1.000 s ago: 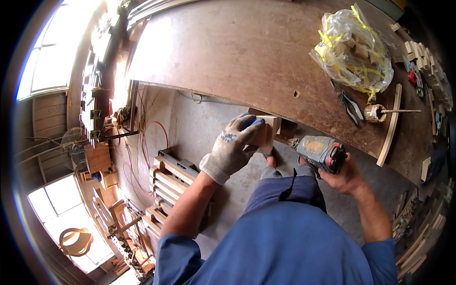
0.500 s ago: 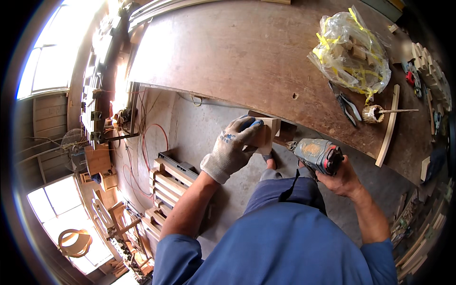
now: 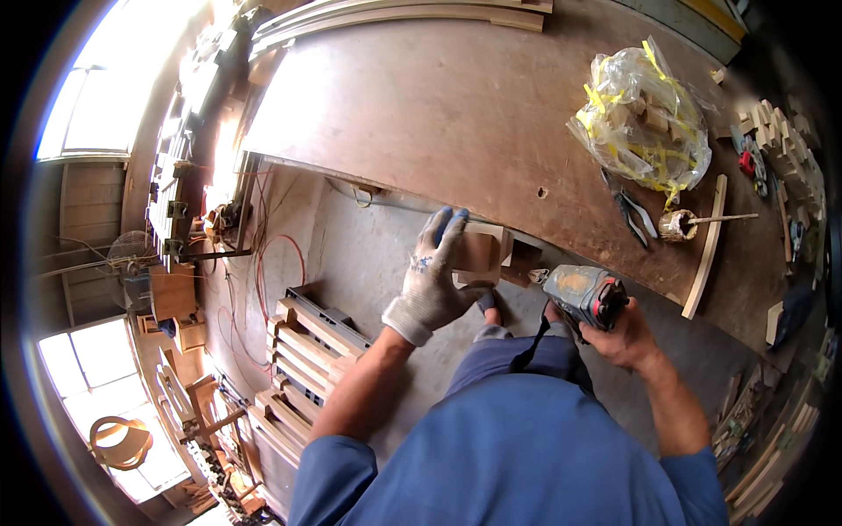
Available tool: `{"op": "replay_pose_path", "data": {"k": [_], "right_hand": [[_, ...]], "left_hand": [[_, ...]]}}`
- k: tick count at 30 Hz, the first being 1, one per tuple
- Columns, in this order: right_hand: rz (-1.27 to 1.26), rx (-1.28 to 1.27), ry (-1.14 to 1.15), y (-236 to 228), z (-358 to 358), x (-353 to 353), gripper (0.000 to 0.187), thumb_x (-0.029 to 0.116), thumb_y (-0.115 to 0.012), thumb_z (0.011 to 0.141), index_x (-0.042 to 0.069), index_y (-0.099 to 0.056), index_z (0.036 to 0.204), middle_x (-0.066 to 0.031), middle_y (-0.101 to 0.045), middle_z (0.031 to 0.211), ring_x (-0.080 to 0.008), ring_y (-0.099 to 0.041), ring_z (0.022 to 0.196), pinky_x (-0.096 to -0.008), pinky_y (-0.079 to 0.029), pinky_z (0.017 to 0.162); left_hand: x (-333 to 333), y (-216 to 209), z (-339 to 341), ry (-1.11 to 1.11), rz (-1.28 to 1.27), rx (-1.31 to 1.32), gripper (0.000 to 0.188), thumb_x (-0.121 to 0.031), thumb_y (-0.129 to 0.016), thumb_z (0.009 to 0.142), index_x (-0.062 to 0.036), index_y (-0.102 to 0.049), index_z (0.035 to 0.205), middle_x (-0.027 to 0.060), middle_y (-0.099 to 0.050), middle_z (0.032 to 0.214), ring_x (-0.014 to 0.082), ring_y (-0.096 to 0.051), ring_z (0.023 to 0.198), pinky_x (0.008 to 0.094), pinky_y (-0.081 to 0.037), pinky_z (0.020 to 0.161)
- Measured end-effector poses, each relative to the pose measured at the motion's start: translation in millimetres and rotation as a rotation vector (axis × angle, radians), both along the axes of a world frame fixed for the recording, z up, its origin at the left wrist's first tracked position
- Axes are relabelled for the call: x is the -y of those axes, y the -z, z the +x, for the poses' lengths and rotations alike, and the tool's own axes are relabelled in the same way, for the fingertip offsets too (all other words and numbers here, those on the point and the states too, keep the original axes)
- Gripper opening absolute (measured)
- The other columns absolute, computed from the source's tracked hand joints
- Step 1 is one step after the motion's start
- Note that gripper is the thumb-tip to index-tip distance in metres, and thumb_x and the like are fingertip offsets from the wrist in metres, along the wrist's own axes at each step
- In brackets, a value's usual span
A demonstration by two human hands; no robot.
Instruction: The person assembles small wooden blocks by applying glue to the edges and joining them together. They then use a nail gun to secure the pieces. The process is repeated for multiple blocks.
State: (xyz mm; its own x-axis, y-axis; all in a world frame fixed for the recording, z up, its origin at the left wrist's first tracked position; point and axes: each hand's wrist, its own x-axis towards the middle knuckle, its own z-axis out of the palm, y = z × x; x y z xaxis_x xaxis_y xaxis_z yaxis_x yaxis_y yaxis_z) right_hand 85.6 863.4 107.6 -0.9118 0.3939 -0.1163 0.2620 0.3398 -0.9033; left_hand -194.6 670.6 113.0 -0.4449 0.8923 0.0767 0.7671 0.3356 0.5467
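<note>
My left hand, in a whitish glove with blue on the fingertips, is beside a pale wooden block at the bench edge. Its fingers are stretched out and the thumb is spread under the block's near side. Whether the glove touches the wood I cannot tell. A darker wooden piece sits just right of the block. My bare right hand is wrapped round a worn grey and red cordless drill. The drill's tip points left, toward the wooden pieces, with a small gap between.
The brown workbench carries a clear plastic bag of wood pieces, pliers, a pot with a stick and a wooden strip. Long boards lie at its far side. Slatted wood stands lower left; red hoses hang nearby.
My left hand has loosened from the block; its fingers have straightened and spread. The drill stays near the block in my right hand. The whole view has shifted slightly.
</note>
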Motion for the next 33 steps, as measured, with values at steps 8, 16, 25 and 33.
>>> {"op": "replay_pose_path", "data": {"k": [8,16,25,33], "right_hand": [[-0.024,-0.07,0.017,-8,-2,9,0.028,0.006,-0.067,0.085,0.006,-0.078,0.111,-0.0164,-0.079,0.1,-0.0353,-0.078,0.094,-0.0406,-0.061,0.083],[-0.189,0.094,0.113,-22,2,15,0.03,0.007,-0.066,0.086,0.007,-0.078,0.113,-0.0122,-0.08,0.099,-0.0231,-0.077,0.083,-0.0358,-0.059,0.078],[-0.082,0.043,0.135,14,17,23,0.019,0.008,-0.069,0.084,0.004,-0.074,0.102,-0.0151,-0.077,0.089,-0.0362,-0.075,0.079,-0.0431,-0.059,0.072],[0.112,-0.054,-0.029,24,21,17,0.014,0.008,-0.072,0.082,0.001,-0.07,0.094,-0.0177,-0.074,0.085,-0.0398,-0.073,0.081,-0.047,-0.058,0.071]], "left_hand": [[-16,25,35,-0.305,-0.125,0.01,0.115,-0.028,-0.093,0.073,0.0046,-0.028,0.162,0.0298,-0.052,0.147,0.0476,-0.056,0.129,0.0519,-0.051,0.107],[1,-6,-18,0.306,-0.343,-0.261,0.102,-0.004,-0.079,0.076,-0.0116,-0.033,0.166,0.0219,-0.04,0.165,0.0466,-0.033,0.156,0.0634,-0.029,0.126],[12,-14,4,0.244,-0.296,-0.081,0.117,-0.02,-0.097,0.065,-0.018,-0.037,0.165,0.0316,-0.024,0.169,0.0567,-0.024,0.155,0.065,-0.028,0.125],[29,15,8,-0.101,-0.181,-0.009,0.108,-0.015,-0.098,0.062,-0.0042,-0.043,0.154,0.027,-0.049,0.153,0.0485,-0.049,0.141,0.052,-0.045,0.118]]}}
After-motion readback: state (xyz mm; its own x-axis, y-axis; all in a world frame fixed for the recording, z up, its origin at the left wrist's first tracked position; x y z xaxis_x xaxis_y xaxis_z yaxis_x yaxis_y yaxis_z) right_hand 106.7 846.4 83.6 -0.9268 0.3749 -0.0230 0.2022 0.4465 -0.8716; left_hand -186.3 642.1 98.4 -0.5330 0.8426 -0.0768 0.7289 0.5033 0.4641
